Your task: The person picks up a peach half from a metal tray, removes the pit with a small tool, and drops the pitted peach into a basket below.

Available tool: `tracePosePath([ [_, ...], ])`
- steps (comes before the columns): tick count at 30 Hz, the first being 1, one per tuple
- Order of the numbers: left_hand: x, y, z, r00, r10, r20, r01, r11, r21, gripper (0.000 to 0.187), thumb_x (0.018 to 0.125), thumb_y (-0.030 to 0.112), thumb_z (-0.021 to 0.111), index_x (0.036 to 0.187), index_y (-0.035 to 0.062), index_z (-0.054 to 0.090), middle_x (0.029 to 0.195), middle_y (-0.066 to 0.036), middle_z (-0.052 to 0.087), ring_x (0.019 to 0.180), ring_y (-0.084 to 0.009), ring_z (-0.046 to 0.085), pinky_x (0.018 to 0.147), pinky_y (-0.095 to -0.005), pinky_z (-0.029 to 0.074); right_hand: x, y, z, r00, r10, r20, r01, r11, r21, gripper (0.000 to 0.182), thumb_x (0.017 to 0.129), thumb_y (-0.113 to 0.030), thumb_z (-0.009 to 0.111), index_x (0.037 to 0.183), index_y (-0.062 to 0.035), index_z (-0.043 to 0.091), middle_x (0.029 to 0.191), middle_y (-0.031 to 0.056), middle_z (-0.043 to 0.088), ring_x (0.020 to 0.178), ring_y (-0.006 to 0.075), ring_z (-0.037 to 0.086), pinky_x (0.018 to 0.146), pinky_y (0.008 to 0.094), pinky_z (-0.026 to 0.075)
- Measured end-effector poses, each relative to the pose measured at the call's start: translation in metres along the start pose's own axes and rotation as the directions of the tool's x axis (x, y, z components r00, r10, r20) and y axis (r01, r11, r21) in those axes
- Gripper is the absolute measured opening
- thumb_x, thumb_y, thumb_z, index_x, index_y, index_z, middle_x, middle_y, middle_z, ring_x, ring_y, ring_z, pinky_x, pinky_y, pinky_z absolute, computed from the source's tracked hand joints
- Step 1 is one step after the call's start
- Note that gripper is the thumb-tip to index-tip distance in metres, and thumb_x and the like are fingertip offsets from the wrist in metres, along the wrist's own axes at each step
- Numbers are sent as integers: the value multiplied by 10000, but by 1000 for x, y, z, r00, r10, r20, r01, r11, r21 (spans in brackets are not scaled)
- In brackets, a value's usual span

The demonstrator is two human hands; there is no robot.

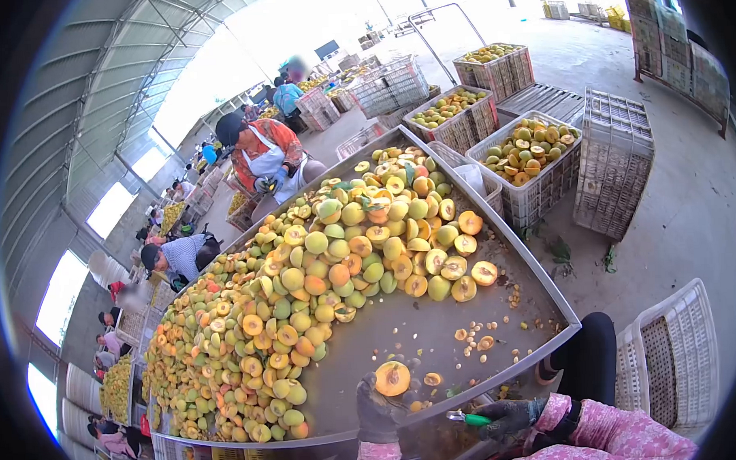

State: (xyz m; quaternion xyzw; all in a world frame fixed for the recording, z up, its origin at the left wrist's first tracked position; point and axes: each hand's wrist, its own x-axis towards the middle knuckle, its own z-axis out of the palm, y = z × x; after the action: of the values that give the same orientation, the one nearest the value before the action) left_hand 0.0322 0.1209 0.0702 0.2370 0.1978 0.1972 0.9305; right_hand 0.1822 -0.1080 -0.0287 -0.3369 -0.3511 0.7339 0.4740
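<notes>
Holds a fruit half (392, 378) in the left grip (378, 412), dark-gloved fingers closed against its lower edge, over the near side of the worktop (412, 326). Turns the round cut face up toward the camera, orange flesh with a darker middle; too round for any clear long axis. Partly hidden underneath by the glove; cannot tell whether a stone sits in the middle.

Clamps the right grip (508, 420) on a tool (476, 420) with a smooth green handle and a short shiny metal end. Mostly covered along the handle by the glove, and too small at the tip to make out. Points leftward, toward the left grip, long axis nearly level across the view. Wears a pink patterned sleeve (610, 428) behind it, cut off below.

Farther out, spread over the grey metal worktop: small loose stones (485, 342) and a deep fruit pile (289, 298), yellow, green and orange, whole and halved, its lower layers buried. Across the worktop, bent over near the rim: a co-worker (268, 156) in orange sleeves and a white apron. To the right, on the floor: slatted plastic crates (614, 160), some heaped with fruit.
</notes>
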Motion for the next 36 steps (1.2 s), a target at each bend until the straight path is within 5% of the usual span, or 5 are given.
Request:
tracePosePath([
  [19,-52,-96,24,924,383,-21,-281,715,640,475,754,133,576,1185,-38,473,1137,-182,538,1026,-289,547,847,-380,478,44,-69,49,650,-700,-296,62,436,-898,414,746,-259,673,1110,-92,570,981,135,591,900,318,569,791,403,462],
  [21,-58,-92,28,814,505,287,-254,-136,958,383,759,93,597,1116,-26,528,1053,-165,593,954,-267,586,811,-350,481,43,-71,55,675,-680,-286,-29,363,-931,404,757,-269,651,1120,-111,572,974,126,598,873,317,572,786,401,469],
  [28,-69,-107,45,789,602,124,-74,-108,991,291,810,75,574,1087,-11,544,1026,-144,610,916,-249,601,806,-322,480,42,-59,46,741,-658,-131,134,337,-932,320,792,-195,624,1091,-92,576,948,121,615,839,277,602,753,356,487],
  [30,-59,-111,5,812,584,-8,-276,394,877,355,811,144,584,1121,-15,519,1065,-138,591,960,-242,582,845,-336,476,30,-53,43,898,-344,-274,269,922,-277,286,813,-145,620,1080,-54,572,963,115,623,863,234,615,745,321,485],
  [36,-66,-97,0,877,370,-305,-302,920,249,556,762,308,614,1138,-76,473,1113,-197,545,1032,-320,528,929,-431,445,17,-45,50,859,-507,-69,197,452,-870,435,865,-189,556,1250,-19,445,1136,135,564,972,269,588,806,396,466],
])
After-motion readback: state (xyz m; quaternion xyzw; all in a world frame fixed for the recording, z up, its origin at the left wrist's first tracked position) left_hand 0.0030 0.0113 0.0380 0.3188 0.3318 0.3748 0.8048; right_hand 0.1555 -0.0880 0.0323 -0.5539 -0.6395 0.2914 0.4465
